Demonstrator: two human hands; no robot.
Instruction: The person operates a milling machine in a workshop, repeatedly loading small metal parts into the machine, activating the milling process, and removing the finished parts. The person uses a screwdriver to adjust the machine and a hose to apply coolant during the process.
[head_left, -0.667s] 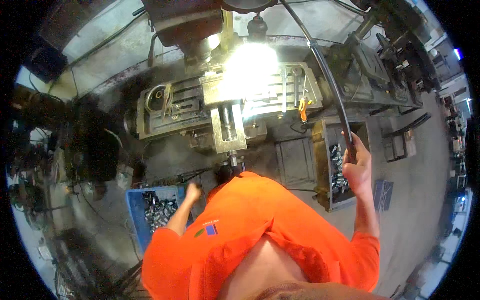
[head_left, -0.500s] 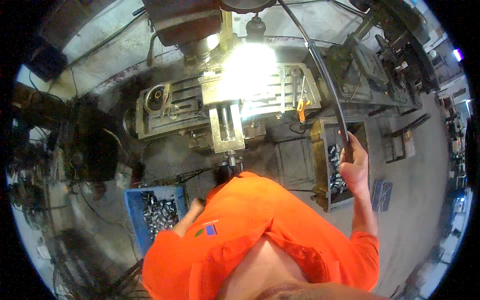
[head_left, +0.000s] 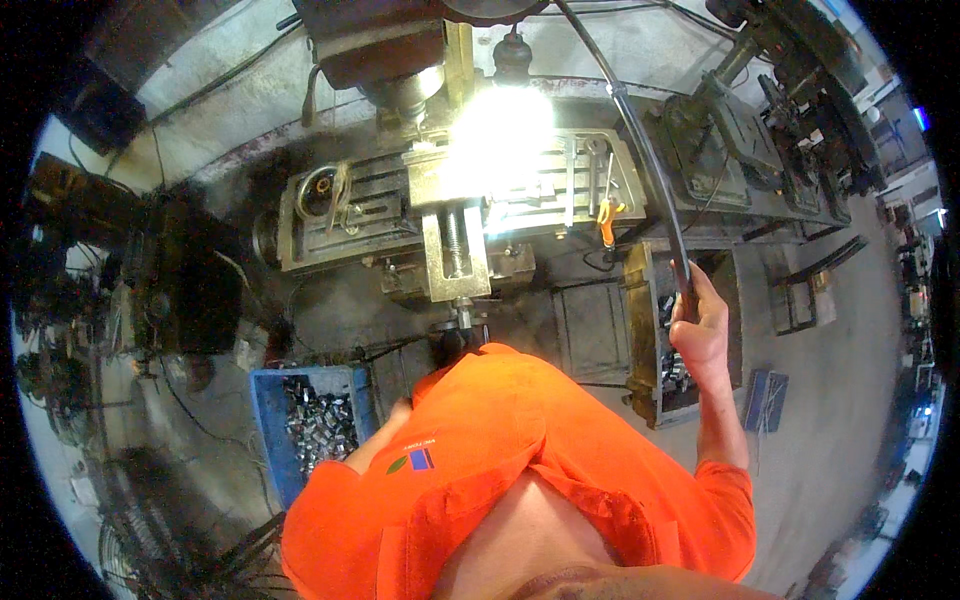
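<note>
My right hand [head_left: 703,325] is closed around the lower end of a long dark lever [head_left: 655,180], which slants down from the machine head [head_left: 375,50] at the top. Only the forearm [head_left: 382,437] of my left arm shows. It passes behind the orange shirt, so the left hand's fingers and anything in them are hidden. Ahead of me a steel vise [head_left: 457,275] is mounted on the slotted machine table [head_left: 385,213], its screw end facing me. Lamp glare covers the vise's right side. Below the machine head is a spindle [head_left: 412,100].
A blue crate [head_left: 265,425] of small metal pieces [head_left: 320,425] stands at left. At right, a box [head_left: 640,330] holds more pieces. An orange-handled tool [head_left: 607,222] and a wrench [head_left: 594,170] lie on the machine table's right end. Another machine [head_left: 720,150] stands at far right.
My left hand has slipped further behind the shirt, leaving less of it showing. My right hand keeps its grip on the lever and has shifted slightly left. The whole view has shifted a little.
</note>
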